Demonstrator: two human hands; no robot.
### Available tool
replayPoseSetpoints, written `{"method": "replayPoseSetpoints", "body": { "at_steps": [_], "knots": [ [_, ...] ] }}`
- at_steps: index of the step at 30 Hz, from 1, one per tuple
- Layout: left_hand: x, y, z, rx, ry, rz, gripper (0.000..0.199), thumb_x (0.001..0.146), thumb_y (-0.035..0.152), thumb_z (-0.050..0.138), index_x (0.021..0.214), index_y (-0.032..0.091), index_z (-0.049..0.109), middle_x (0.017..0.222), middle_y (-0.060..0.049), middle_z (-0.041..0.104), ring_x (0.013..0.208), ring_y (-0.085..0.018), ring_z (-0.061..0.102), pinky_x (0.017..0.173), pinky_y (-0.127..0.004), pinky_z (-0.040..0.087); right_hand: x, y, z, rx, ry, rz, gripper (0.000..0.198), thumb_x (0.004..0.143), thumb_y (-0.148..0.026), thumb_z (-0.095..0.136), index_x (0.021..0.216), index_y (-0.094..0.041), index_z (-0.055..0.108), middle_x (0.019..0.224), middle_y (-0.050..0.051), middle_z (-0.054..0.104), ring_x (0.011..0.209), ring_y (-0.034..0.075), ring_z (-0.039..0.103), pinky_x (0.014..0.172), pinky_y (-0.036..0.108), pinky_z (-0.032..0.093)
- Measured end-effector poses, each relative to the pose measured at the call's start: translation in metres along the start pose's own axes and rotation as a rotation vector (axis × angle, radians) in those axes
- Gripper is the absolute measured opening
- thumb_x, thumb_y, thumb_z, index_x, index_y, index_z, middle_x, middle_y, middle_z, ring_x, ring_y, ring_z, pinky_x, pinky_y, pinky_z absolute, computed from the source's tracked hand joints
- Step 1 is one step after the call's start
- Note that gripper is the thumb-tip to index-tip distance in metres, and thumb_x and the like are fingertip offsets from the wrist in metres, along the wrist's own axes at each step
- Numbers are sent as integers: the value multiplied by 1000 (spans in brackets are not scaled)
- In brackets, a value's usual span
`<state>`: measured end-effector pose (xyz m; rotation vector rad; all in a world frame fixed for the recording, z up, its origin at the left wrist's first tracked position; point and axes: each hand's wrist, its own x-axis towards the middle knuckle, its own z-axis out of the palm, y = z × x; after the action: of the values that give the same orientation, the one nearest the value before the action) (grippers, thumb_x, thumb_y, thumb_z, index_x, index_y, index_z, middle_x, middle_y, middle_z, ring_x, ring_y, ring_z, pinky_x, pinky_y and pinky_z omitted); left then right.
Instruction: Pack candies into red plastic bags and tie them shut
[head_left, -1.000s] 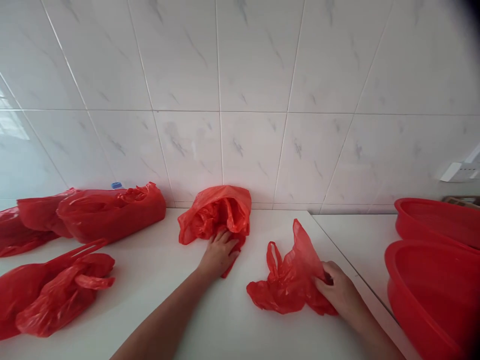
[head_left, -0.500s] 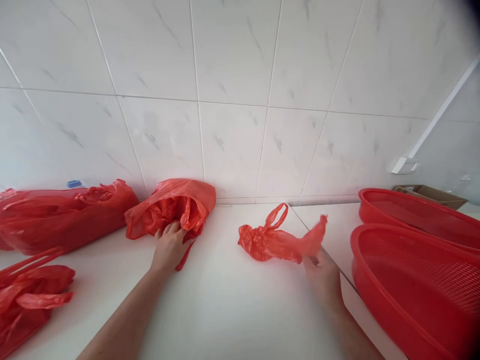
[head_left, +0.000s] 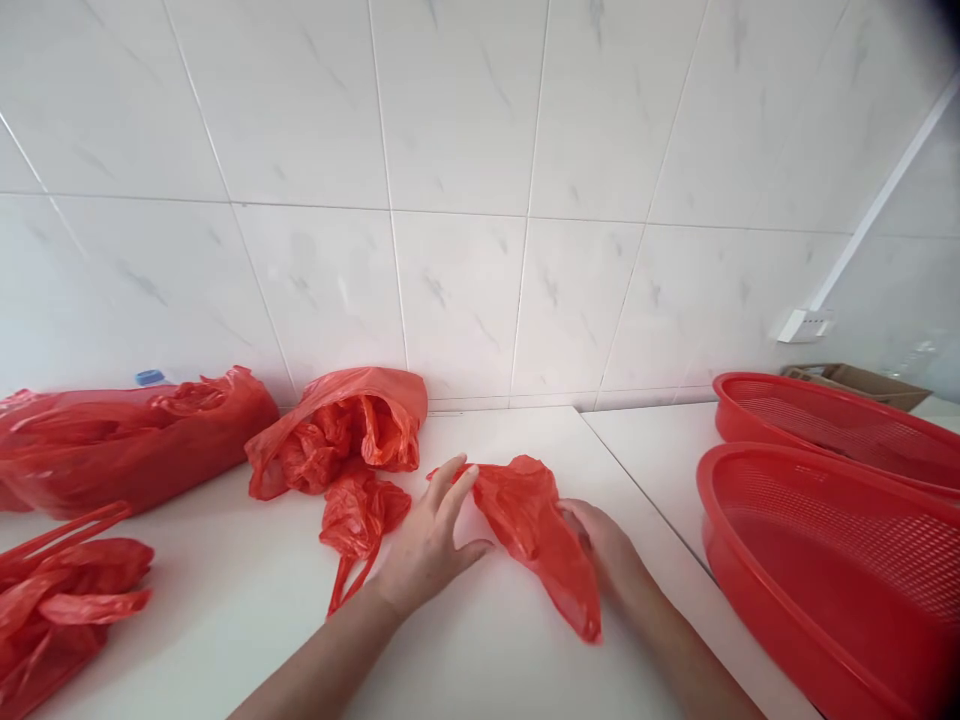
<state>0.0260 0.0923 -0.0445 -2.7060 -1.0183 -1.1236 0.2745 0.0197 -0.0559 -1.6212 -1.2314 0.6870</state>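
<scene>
A crumpled red plastic bag (head_left: pixel 529 520) hangs or lies between my two hands over the white table. My right hand (head_left: pixel 604 550) grips its right edge, with the fingertips partly hidden behind the plastic. At the bag's left end, my left hand (head_left: pixel 427 545) has its fingers and thumb spread apart. Just left of that hand, a small bunched red bag (head_left: pixel 360 515) lies with its handles trailing toward me. Behind it, an open red bag (head_left: pixel 397 390) stuffed with more red plastic rests against the tiled wall.
Two red perforated plastic baskets (head_left: pixel 795 560) stand at the right, one behind the other. A large filled red bag (head_left: pixel 142 450) and a knotted red bag (head_left: pixel 90 590) lie at the left. Beyond the baskets is a brown box (head_left: pixel 870 385). A seam crosses the white tabletop (head_left: pixel 480 650).
My left hand has left the stuffed bag and moved right, opening; a small bunched bag now lies in front of the stuffed one. My right hand has brought its bag slightly left, and the bag is more spread.
</scene>
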Motion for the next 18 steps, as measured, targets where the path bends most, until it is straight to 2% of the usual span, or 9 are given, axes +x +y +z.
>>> {"method": "replayPoseSetpoints", "body": {
  "at_steps": [2,3,5,7,9,11,14,16,18],
  "knots": [
    [2,12,10,-190,-47,-63,85,80,30,64,146,25,10,142,-18,37,98,-23,59,67,-33,55,-2,-3,-5,-20,-57,0,30,81,-35,43,99,-25,65,100,4,66,84,20,61,70,31,48],
    [2,15,13,-256,-71,-80,81,81,26,63,145,27,14,137,-16,43,95,-22,59,65,-32,55,-2,-4,-9,-53,-35,1,32,82,-34,43,106,-25,62,109,3,64,91,20,61,75,31,48],
    [1,17,17,-302,-126,-55,64,82,20,60,139,31,33,122,-9,55,94,-21,58,71,-34,54,-4,-9,-15,-144,118,-3,34,84,-35,41,111,-25,58,119,4,60,99,21,58,81,32,46],
    [-2,17,19,-299,-165,-17,53,81,16,59,130,32,48,109,-6,59,94,-23,56,79,-39,51,-8,-16,-19,-225,296,-54,32,87,-38,40,110,-24,57,117,5,60,99,21,57,82,32,45],
    [-4,18,20,-310,-191,-10,50,78,15,61,125,31,54,101,-6,58,89,-23,55,78,-40,50,-15,-23,-16,-268,361,-158,28,89,-39,41,104,-23,58,107,6,63,92,20,58,77,29,46],
    [-5,19,21,-332,-204,-22,42,76,12,60,114,29,63,93,-5,57,83,-22,54,73,-38,49,-23,-29,-7,-292,313,-287,23,90,-37,41,94,-22,58,88,5,64,76,16,58,68,25,45],
    [-6,22,23,-389,-184,-71,26,76,7,55,87,25,70,85,-4,57,80,-20,53,71,-35,47,-35,-30,16,-328,106,-481,23,92,-31,39,78,-21,55,65,0,55,56,11,48,55,22,39],
    [-6,22,24,-440,-129,-134,23,75,5,53,81,22,67,90,-5,57,85,-21,53,73,-34,47,-41,-28,31,-373,-37,-569,25,93,-26,38,73,-21,53,61,-2,52,53,10,45,52,21,36],
    [-6,21,25,-499,-52,-216,20,74,5,53,80,20,64,97,-7,56,92,-22,53,77,-34,46,-43,-24,42,-443,-147,-583,27,92,-22,37,71,-20,53,63,-2,53,54,10,47,53,21,37]
  ]
}}
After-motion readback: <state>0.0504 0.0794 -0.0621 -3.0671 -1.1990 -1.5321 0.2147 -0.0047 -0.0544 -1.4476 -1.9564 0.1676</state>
